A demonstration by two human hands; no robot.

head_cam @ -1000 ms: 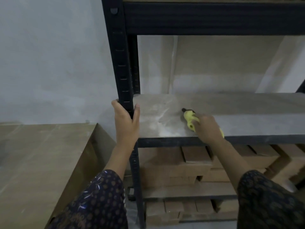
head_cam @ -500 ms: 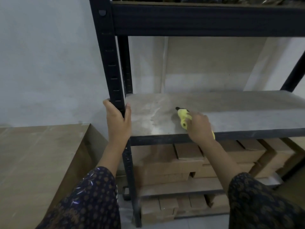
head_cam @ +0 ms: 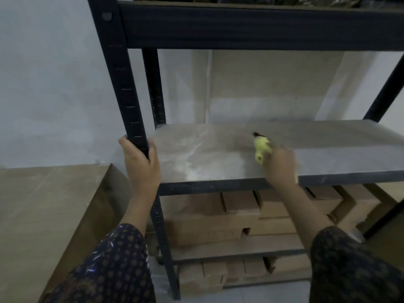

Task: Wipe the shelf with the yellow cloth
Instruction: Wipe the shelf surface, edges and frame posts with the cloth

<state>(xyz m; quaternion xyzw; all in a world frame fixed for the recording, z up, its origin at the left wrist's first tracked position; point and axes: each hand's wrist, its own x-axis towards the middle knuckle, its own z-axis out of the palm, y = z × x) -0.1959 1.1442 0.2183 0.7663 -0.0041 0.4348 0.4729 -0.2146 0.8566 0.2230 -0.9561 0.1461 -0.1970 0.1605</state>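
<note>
A: Two bare hands are all we have in view. Our left hand [head_cam: 142,165] is wrapped tight around the black slotted metal upright [head_cam: 127,95] at the front left corner of the rack, thumb on one side, fingers on the other.

B: And our right hand [head_cam: 281,167] is closed over the bunched yellow cloth [head_cam: 261,147], pressing it onto the grey dusty shelf board [head_cam: 328,149]. The cloth sits near the middle of the board, toward the front edge, and sticks out beyond our knuckles, with a small dark tip at its far end. We cannot tell what that tip is; the picture blurs there.

A: We see a paler, streaked patch on the board between the two hands.

B: Below it, brown cardboard boxes [head_cam: 238,215] are stacked on the lower shelves. Left of the rack stands a tan wooden worktop [head_cam: 43,211], just beside the upright. Both our sleeves are dark with a dotted print.
</note>
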